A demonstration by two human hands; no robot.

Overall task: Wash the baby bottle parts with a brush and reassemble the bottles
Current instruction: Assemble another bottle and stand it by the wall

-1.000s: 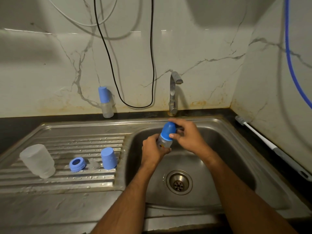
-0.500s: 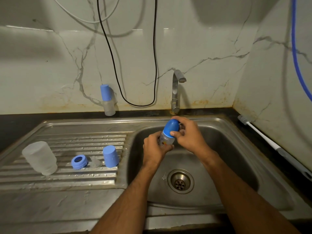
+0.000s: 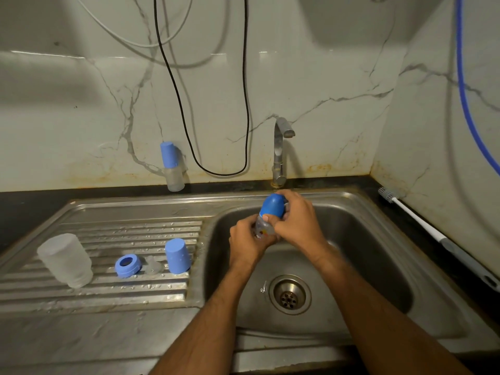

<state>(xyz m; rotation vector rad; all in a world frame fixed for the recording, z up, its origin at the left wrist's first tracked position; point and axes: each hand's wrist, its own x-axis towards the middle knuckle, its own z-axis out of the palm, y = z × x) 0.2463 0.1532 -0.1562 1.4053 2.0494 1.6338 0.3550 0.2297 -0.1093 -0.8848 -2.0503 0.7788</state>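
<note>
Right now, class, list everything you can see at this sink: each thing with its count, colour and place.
Assembled bottle: 1, blue cap, clear body, counter by wall.
Held bottle: 1, blue cap, clear body, over sink.
Bottle body: 1, frosted, drainboard left.
Ring: 1, blue, drainboard.
Teat: 1, clear, beside ring.
Loose cap: 1, blue, drainboard.
Brush: 1, white, right counter.
Tap: 1, steel, behind sink.
Sink: 1, steel.
Left hand: grips bottle body.
Right hand: grips cap.

Home kitchen, by the look of it. A steel sink (image 3: pixel 378 239) with ribbed drainboard (image 3: pixel 108 293) is set into a dark counter (image 3: pixel 81 193); a tap (image 3: pixel 280 147) is mounted behind the basin. Marble-look wall tiles (image 3: pixel 324 77) are stained at the base. Bottle parts are laid on the drainboard.
</note>
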